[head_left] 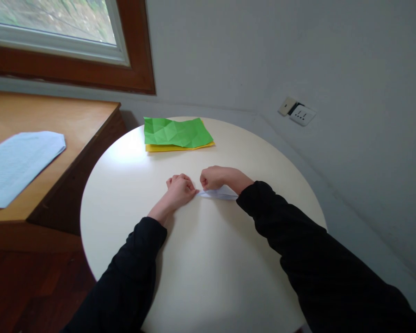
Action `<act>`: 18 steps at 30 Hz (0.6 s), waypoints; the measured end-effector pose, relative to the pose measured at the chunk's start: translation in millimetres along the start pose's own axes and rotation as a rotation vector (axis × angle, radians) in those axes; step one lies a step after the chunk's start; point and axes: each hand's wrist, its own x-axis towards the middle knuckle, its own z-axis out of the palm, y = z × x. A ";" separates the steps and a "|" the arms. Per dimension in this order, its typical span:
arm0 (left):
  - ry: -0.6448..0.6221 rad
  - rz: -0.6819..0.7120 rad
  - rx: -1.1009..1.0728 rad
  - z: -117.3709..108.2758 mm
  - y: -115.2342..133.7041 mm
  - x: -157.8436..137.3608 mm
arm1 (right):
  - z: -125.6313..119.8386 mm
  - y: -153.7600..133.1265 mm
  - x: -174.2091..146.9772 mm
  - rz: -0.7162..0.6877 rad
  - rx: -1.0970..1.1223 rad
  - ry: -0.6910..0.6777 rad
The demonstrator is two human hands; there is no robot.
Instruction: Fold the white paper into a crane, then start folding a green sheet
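Observation:
A narrow piece of folded white paper point(219, 193) lies on the round white table point(201, 259). My left hand point(180, 188) is closed, with thumb and finger pinching the paper's pointed left end. Curled into a fist, my right hand point(213, 177) rests on top of the paper near that same end. Its fingers press down on the paper, and part of the sheet is hidden beneath the hand and wrist. The paper's right end reaches the right cuff.
Toward the table's far edge lies a creased green sheet point(176, 132) over a yellow sheet point(180, 148). At left, a wooden desk point(83, 121) bears white papers point(24, 162). A wall socket point(302, 114) is at right, and a window point(52, 23) at upper left.

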 end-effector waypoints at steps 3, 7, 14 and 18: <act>0.006 -0.001 0.019 2.3 -0.4 0.9 | -0.7 -0.9 -0.1 -0.002 -0.005 -0.006; -0.008 -0.006 0.045 2.6 -0.5 1.3 | -5.0 -6.1 -3.1 0.015 -0.009 -0.024; -0.015 -0.006 0.072 3.6 -1.6 1.9 | -10.3 -11.8 -6.7 0.040 -0.024 -0.048; 0.011 0.014 0.088 7.0 -5.6 3.4 | -7.7 -9.3 -3.6 0.024 -0.024 -0.040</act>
